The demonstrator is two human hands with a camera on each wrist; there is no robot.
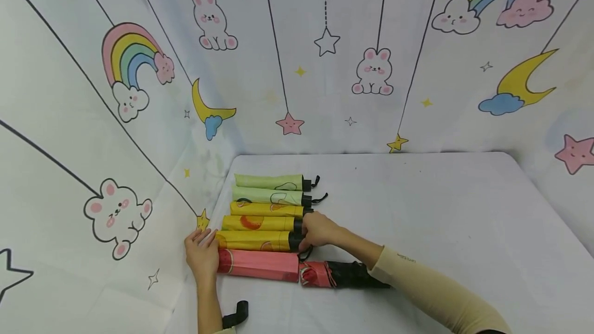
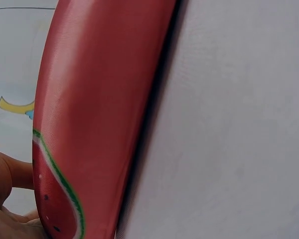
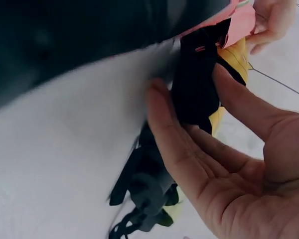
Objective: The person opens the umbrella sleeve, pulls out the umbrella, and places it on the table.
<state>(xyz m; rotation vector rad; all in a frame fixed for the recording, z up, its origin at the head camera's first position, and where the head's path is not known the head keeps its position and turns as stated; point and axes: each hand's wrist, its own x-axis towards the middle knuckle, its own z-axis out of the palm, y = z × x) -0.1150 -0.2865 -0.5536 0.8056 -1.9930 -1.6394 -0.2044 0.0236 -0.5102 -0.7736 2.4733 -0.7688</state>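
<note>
From my remote seat I see what look like folded umbrellas side by side on the white table [image 1: 441, 231]. Farthest off lie two pale green umbrellas [image 1: 260, 196], then three yellow umbrellas [image 1: 278, 223]; their black ends all face right, which I judge keeps each one easy to take hold of. Nearest the person, the pink umbrella [image 1: 257, 263] lies against the row, its right end just beside a red-and-black bundle [image 1: 320, 275] set roughly in line with it, part of which the right forearm hides from me. The left hand [image 1: 202, 254] has its fingers extended rather than curled, touching the left ends of the lowest yellow umbrella and the pink umbrella, seemingly as a stop to keep them from sliding. The right hand [image 1: 320, 230] pinches a black end between thumb and fingers; my right wrist view puts it beside the pink fabric, so I take it for the lowest yellow umbrella's. Holding opposite ends likely steadies its whole length, though how hard either hand presses I cannot tell
</note>
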